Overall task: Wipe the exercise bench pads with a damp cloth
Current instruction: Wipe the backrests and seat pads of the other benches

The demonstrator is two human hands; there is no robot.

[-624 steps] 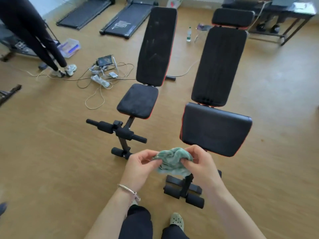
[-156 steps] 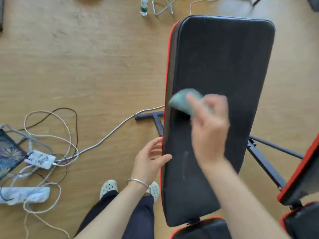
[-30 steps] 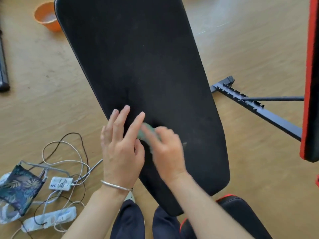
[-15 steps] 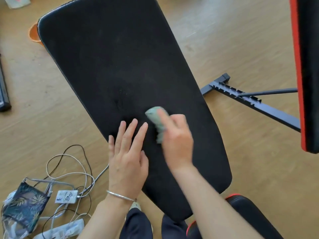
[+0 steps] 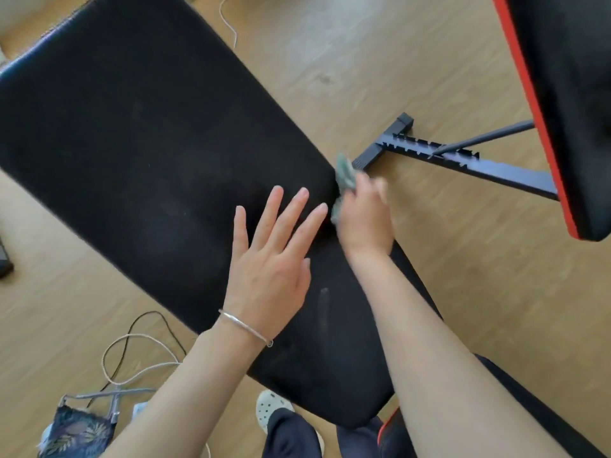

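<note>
- Cloth [image 5: 345,173], head view: bunched in the right hand [image 5: 365,219], fingers curled round it, pressed against the right edge of the long black back pad [image 5: 148,143].
- Left hand [image 5: 274,259] lies flat on the pad, fingers straight and spread, gripping nothing.
- Step, as I read it: wiping this pad's edge. The next move likely calls for drawing the cloth back across the face with steady pressure; a pale streak [image 5: 325,309] lower down looks unwiped.
- Count: one cloth; two hands; two pads plainly, this one and a red-trimmed pad [image 5: 568,94] at the upper right; a possible third is mostly hidden under the right forearm.
</note>
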